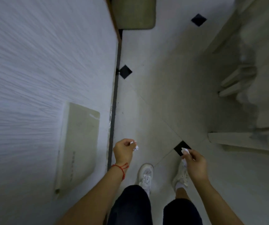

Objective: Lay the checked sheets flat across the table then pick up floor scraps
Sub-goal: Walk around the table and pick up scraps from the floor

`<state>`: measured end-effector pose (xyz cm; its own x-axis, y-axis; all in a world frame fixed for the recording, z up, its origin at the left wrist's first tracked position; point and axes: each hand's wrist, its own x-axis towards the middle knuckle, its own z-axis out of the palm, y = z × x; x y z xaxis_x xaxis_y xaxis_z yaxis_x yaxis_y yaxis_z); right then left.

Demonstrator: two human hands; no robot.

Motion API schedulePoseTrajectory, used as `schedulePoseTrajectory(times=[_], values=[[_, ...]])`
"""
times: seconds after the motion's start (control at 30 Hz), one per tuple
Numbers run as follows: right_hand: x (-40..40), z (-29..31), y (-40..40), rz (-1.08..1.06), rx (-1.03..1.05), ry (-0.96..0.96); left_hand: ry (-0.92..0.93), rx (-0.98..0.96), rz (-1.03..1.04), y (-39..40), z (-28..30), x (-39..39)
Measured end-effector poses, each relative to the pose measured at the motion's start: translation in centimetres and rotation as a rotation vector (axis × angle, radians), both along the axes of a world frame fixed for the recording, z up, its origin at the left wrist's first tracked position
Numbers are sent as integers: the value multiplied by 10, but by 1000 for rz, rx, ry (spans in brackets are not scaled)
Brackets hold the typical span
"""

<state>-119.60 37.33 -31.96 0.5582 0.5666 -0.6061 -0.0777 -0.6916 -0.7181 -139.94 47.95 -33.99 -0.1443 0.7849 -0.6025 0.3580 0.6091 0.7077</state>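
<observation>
The pale checked sheet (41, 65) lies flat over the table on the left, blurred by motion. My left hand (123, 151) hangs beside the table's edge, shut on small white paper scraps (135, 147). My right hand (193, 161) is over the floor to the right, its fingers pinched on another white scrap (185, 151). Both hands are above the light floor tiles (159, 98), in front of my white shoes.
A beige flat board (80, 143) rests on the sheet near the table edge. A padded seat (133, 12) stands at the top by the table. Pale stacked boards (237, 82) and a wall line the right. Black diamond tiles (125, 71) dot the floor.
</observation>
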Motion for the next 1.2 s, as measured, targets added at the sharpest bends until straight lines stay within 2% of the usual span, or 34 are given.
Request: schedulePoseTrajectory(times=[0.2,0.4,0.63,0.73,0.93,1.07,1.2], values=[[-2,73,-71,-246,53,-39,-12,13,-200,-32,89,27],[24,109,-167,-500,77,-51,-10,37,-479,-89,126,71],[59,157,-323,-761,98,-101,-27,69,-757,-196,163,157],[65,170,-403,-889,66,-107,-24,64,-863,-269,179,198],[67,182,-536,-1213,1,-70,-122,17,-1238,-414,202,281],[73,182,-596,-1374,-27,-45,-154,4,-1405,-468,213,342],[105,182,-640,-1508,-23,-39,-143,19,-1465,-492,214,399]])
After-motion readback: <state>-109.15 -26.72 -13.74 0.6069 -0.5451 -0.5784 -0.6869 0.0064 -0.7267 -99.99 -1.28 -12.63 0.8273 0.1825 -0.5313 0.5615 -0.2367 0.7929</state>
